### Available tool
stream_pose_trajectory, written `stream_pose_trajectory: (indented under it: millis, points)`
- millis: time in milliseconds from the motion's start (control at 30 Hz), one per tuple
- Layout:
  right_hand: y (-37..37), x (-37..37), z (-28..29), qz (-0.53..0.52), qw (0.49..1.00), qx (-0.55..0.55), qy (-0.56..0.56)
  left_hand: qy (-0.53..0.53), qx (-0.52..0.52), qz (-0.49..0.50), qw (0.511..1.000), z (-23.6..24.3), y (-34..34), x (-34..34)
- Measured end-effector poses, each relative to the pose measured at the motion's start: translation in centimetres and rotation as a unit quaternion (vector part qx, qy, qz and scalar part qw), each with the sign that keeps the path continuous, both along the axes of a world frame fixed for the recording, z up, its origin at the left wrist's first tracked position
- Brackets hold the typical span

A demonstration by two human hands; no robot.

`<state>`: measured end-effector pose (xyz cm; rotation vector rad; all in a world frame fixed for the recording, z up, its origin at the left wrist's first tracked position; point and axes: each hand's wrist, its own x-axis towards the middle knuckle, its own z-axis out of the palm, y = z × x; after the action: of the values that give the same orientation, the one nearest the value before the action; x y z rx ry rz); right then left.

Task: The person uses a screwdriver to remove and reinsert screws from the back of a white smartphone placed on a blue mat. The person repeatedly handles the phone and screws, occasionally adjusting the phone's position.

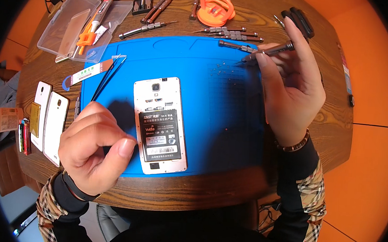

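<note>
A white phone (pixel 160 125) with its back cover off lies at the centre of a blue mat (pixel 222 105). At two o'clock, the right hand (pixel 290 89) pinches a small screwdriver (pixel 271 50). At seven o'clock, the left hand (pixel 94 147) curls loosely, holding nothing, just beside the phone.

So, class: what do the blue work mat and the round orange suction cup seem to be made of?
Blue work mat: probably silicone or rubber, matte, with moulded grid compartments. Round orange suction cup: likely glossy plastic with a rubbery disc, judging by its sheen.
</note>
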<state>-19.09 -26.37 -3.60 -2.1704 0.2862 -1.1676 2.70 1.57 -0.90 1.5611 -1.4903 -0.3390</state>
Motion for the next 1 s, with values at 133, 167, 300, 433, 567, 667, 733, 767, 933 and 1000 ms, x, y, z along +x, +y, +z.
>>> stream_pose_trajectory:
  millis: [133, 167, 300, 433, 567, 667, 733, 767, 933, 1000]
  points:
    - [-0.4, 0.1, -0.3, -0.029, 0.999, -0.025, 0.019, -0.006, -0.021, -0.019, 1.000, -0.6, 0.1, 0.5]
    - [-0.3, 0.0, -0.4, -0.028, 0.999, -0.017, 0.015, -0.009, -0.026, -0.023, 0.999, -0.7, 0.1, 0.5]
    - [-0.5, 0.8, -1.0, 0.013, 0.999, -0.013, -0.050, -0.009, -0.023, -0.017, 1.000, -0.8, 0.2, 0.5]
    - [-0.3, 0.1, -0.9, -0.023, 0.999, -0.019, 0.027, -0.009, -0.025, -0.018, 0.999, -0.9, 0.2, 0.5]
    - [-0.4, -0.3, -0.7, -0.020, 0.999, -0.028, 0.039, -0.008, -0.028, -0.022, 0.999, -0.8, 0.3, 0.6]
    - [-0.4, -0.1, -0.8, -0.021, 0.998, -0.029, 0.044, -0.008, -0.026, -0.019, 0.999, -0.7, 0.4, 0.7]
    - [-0.3, 0.1, -0.7, -0.022, 0.999, -0.015, 0.042, -0.010, -0.022, -0.019, 1.000, -0.8, 0.5, 0.7]
    - [-0.2, 0.1, -0.7, -0.023, 0.999, -0.014, 0.046, -0.007, -0.027, -0.017, 0.999, -0.8, 0.5, 0.7]
    - [-0.2, 0.1, -0.5, -0.024, 0.999, 0.001, 0.042, -0.003, -0.020, -0.019, 1.000, -0.5, 0.1, 0.5]
    - [0.0, 0.3, -0.4, -0.031, 0.999, 0.001, 0.034, -0.002, -0.011, -0.018, 1.000, -0.1, -0.3, 0.2]
